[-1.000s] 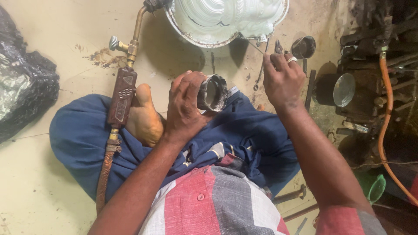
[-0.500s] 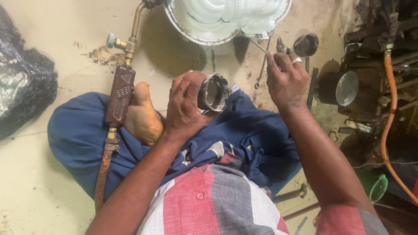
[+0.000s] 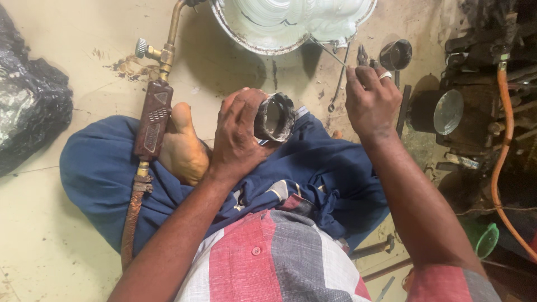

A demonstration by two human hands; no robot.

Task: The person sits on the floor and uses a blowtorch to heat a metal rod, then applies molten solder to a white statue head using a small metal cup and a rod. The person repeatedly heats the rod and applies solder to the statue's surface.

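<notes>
Over the lap, left hand [image 3: 238, 134] grips a metal ring [image 3: 274, 116]; right hand [image 3: 369, 100] pinches a thin rod [image 3: 330, 53]. Steadiest with the ring's opening facing the rod.

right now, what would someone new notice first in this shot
At centre, the left hand clasps a short round dark metal ring part over the lap, while the right hand pinches a thin metal rod pointing toward the big white enamel basin at the top. At left, a brass-necked gas torch with a brown handle lies beside a bare foot.
</notes>
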